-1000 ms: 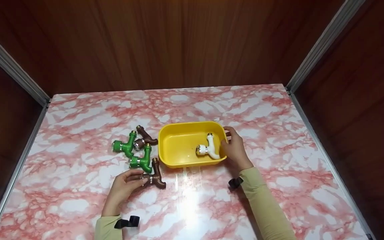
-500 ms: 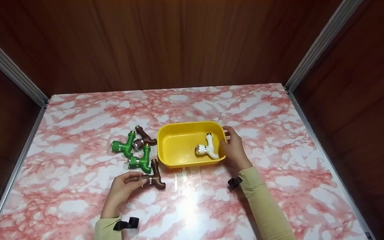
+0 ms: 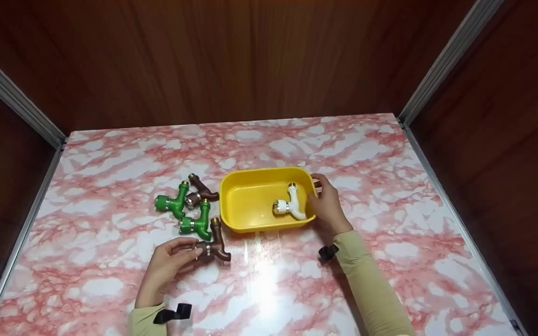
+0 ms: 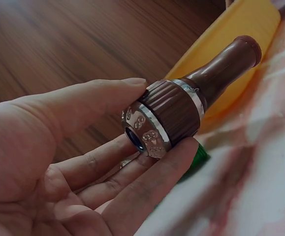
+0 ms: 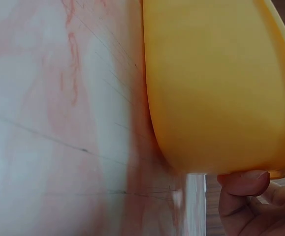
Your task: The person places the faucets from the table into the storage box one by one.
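My left hand (image 3: 168, 261) pinches the ribbed knob of a brown tap (image 3: 217, 245) between thumb and fingers. In the left wrist view the brown tap (image 4: 174, 110) shows its silver ring and embossed knob end, its body pointing toward the yellow tub. At the right end of the yellow tub (image 3: 245, 226), my right hand (image 3: 329, 205) grips the wall, thumb at the rim and fingers outside. A white tap (image 3: 293, 205) lies inside that tub, near its right end. In the right wrist view, fingertips (image 5: 245, 183) press against the yellow wall (image 5: 216, 88).
Left of the tub lie a green tap (image 3: 175, 203), a second green tap (image 3: 199, 224) and another brown tap (image 3: 201, 191), close together. They rest on a red-and-white marbled table (image 3: 110, 261). Wood-grain panels (image 3: 231, 60) enclose the back and sides.
The whole scene shifts slightly in the head view. Both hands keep their holds on the brown tap and the tub, and the other taps stay where they were.
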{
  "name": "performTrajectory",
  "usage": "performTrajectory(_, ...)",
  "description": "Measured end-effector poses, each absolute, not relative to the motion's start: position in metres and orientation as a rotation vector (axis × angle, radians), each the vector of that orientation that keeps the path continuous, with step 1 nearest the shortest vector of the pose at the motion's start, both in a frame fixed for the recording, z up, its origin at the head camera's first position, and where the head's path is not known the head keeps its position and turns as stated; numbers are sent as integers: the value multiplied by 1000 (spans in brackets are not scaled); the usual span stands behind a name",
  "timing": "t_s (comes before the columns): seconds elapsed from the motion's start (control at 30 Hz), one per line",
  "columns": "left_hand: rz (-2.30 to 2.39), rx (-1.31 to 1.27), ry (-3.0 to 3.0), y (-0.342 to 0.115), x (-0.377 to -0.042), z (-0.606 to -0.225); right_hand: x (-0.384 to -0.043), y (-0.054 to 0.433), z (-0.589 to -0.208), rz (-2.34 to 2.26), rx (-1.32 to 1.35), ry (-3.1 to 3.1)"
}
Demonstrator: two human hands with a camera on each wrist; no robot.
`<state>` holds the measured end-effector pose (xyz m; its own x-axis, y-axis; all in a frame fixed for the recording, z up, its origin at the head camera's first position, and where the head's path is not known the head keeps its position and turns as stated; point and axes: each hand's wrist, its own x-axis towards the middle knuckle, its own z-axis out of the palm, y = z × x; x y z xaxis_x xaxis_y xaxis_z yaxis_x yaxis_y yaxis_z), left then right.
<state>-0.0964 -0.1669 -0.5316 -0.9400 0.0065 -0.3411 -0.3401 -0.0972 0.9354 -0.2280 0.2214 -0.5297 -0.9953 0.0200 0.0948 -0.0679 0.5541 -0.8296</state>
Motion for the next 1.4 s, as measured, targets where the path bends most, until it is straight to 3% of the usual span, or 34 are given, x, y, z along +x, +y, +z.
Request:
performTrajectory(0.63,2294,-242,1847,-153,-114,-500,-229,221,-526,1447,42,-2697)
performTrajectory(1.4,2307,-141,1804,-142,-126,-490,-227,221,-527,1451,37,-2703)
